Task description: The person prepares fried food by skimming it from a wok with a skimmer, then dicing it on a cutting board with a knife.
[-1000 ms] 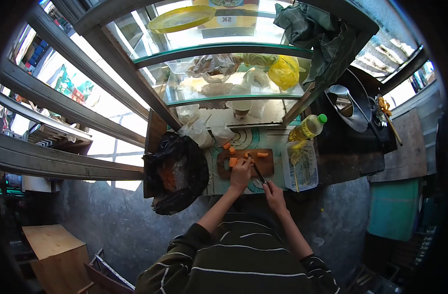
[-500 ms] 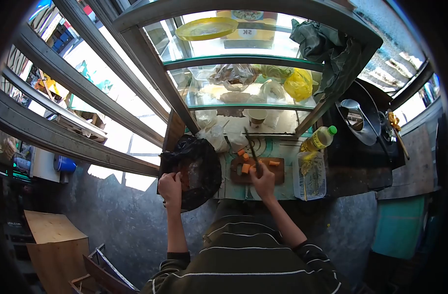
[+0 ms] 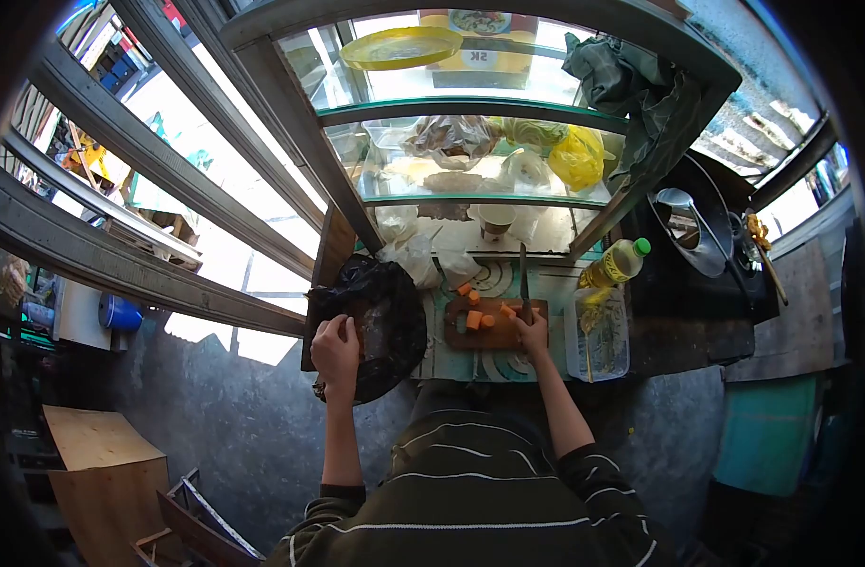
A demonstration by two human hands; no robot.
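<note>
A knife (image 3: 524,274) is in my right hand (image 3: 531,333), its blade pointing up and away over the right part of a brown cutting board (image 3: 459,339). Orange chunks (image 3: 474,320) lie on the board's left half, and a few more pieces (image 3: 466,289) rest at its far edge. My left hand (image 3: 335,350) is held closed over the black plastic bag (image 3: 404,333); whatever is between its fingers, if anything, is too small to make out.
A clear plastic container (image 3: 598,364) and an oil bottle (image 3: 619,263) with a green cap stand right of the board. Behind are white plastic bags (image 3: 414,261), a cup (image 3: 496,221) and glass shelves. A wok with a ladle (image 3: 676,200) sits at the right.
My right hand and the knife have moved right across the board, and the blade is now more upright. My left hand has shifted slightly over the black bag.
</note>
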